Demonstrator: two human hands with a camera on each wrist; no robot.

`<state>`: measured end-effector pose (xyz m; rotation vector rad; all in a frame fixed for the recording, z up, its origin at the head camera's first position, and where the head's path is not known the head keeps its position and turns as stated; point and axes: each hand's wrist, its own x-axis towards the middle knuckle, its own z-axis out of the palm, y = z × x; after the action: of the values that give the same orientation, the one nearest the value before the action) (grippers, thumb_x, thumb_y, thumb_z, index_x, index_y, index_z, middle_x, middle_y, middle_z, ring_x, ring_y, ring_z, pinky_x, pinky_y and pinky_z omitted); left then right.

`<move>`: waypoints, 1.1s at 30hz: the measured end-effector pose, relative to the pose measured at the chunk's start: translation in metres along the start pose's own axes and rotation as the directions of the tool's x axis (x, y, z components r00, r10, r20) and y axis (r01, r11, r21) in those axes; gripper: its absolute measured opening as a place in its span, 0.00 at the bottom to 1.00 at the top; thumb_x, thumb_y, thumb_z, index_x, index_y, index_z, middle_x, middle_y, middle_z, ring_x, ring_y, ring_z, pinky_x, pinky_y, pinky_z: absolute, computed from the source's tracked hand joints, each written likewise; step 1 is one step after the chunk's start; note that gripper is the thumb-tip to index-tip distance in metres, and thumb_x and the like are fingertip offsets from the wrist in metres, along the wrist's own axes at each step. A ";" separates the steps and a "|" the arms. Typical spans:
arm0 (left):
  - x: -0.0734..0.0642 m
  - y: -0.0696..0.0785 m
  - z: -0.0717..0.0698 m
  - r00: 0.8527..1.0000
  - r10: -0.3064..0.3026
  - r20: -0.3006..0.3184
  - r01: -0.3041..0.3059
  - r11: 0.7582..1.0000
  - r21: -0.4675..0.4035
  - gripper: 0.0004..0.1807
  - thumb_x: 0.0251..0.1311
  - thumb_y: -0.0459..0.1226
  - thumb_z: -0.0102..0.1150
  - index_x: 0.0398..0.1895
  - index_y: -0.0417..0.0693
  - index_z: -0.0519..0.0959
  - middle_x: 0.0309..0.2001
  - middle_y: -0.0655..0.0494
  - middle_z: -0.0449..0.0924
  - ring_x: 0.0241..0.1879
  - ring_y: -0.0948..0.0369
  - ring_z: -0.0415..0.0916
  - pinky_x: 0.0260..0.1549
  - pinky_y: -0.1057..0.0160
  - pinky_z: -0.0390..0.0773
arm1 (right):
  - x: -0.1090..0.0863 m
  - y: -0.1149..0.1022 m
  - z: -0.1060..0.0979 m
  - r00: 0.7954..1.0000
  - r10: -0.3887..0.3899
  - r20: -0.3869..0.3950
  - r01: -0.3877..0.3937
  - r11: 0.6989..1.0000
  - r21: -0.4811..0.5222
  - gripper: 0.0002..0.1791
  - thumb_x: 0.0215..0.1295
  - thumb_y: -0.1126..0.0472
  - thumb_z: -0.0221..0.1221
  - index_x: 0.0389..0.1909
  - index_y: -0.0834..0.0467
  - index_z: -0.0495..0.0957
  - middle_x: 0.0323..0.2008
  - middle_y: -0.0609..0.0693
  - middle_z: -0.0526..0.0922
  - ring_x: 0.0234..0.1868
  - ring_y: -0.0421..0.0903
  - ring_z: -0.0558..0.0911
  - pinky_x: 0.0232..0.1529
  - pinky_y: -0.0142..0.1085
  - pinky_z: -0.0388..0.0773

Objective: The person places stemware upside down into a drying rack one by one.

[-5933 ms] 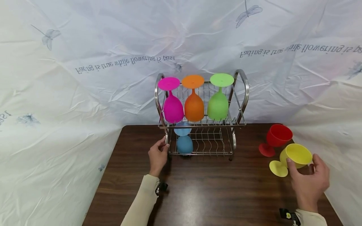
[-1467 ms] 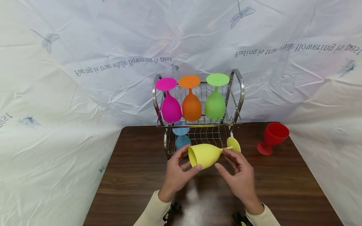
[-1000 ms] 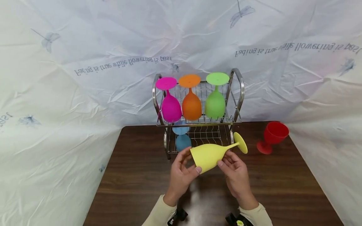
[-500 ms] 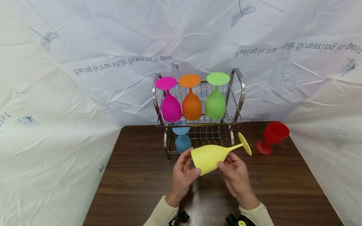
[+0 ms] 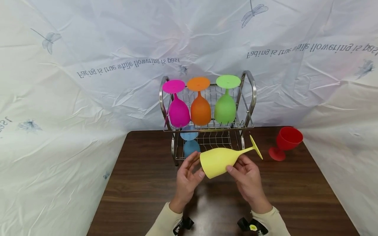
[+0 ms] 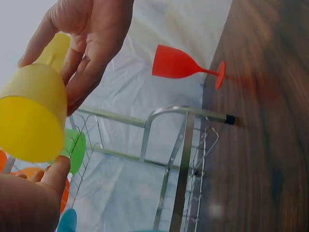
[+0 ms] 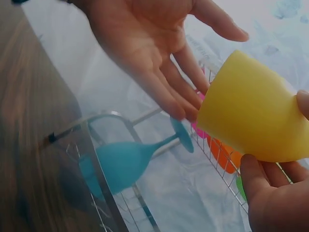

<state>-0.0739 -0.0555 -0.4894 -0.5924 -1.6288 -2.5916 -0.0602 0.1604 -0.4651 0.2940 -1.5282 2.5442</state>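
A yellow goblet [image 5: 218, 160] is held on its side above the table, its mouth toward my left and its base tipped up at the right. My right hand [image 5: 248, 183] grips the bowl near the stem, thumb in front and fingers behind. At the mouth end is my left hand [image 5: 186, 183], fingertips right at the rim. In the right wrist view, the left hand [image 7: 145, 53] has its fingers extended and its thumb away from the goblet. Seen from the left wrist, the goblet's open mouth [image 6: 31, 128] faces the camera.
Behind the hands stands a two-tier metal dish rack [image 5: 253, 95]. Upside-down pink [image 5: 179, 113], orange [image 5: 200, 113] and green [image 5: 225, 109] goblets fill its upper tier; a blue goblet [image 5: 191, 148] sits lower left. A red goblet [image 5: 287, 139] stands upright on the wooden table [image 5: 133, 183], right.
The yellow goblet has come from the right side to the middle and been turned onto its side. My left hand has left the rack; its thumb has just come off the goblet.
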 end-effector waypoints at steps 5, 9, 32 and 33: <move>0.004 0.002 -0.015 0.990 -0.004 -0.139 0.030 0.982 0.187 0.33 0.69 0.28 0.63 0.77 0.33 0.66 0.72 0.40 0.73 0.72 0.44 0.72 0.64 0.59 0.82 | 0.007 0.000 -0.002 0.998 0.013 -0.063 -0.021 0.991 -0.132 0.29 0.61 0.84 0.64 0.64 0.70 0.75 0.53 0.49 0.86 0.54 0.42 0.87 0.51 0.32 0.88; 0.009 0.003 -0.033 0.959 -0.014 -0.285 0.122 0.922 0.367 0.28 0.71 0.33 0.66 0.73 0.44 0.74 0.68 0.49 0.80 0.69 0.45 0.76 0.60 0.66 0.83 | 0.015 0.003 -0.005 0.992 0.028 -0.120 -0.059 0.963 -0.262 0.33 0.57 0.83 0.68 0.65 0.70 0.75 0.53 0.47 0.86 0.52 0.40 0.87 0.51 0.31 0.88; 0.046 -0.017 -0.108 0.906 0.128 -0.403 0.275 0.546 0.791 0.26 0.69 0.35 0.69 0.69 0.44 0.79 0.57 0.42 0.84 0.56 0.49 0.83 0.52 0.49 0.88 | 0.056 0.053 -0.021 0.994 -0.106 -0.042 0.048 0.730 -0.682 0.38 0.55 0.64 0.80 0.67 0.64 0.75 0.60 0.61 0.83 0.60 0.56 0.86 0.57 0.46 0.87; 0.047 -0.018 -0.109 0.905 0.132 -0.404 0.273 0.548 0.790 0.26 0.69 0.35 0.69 0.69 0.44 0.79 0.57 0.42 0.84 0.56 0.49 0.84 0.52 0.49 0.88 | 0.059 0.055 -0.021 0.994 -0.106 -0.035 0.051 0.710 -0.702 0.38 0.56 0.62 0.80 0.67 0.63 0.76 0.60 0.61 0.83 0.60 0.57 0.86 0.57 0.50 0.87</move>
<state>-0.1546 -0.1335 -0.5312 0.1214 -2.3903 -1.4239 -0.1316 0.1556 -0.5070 0.1472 -2.2405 1.6887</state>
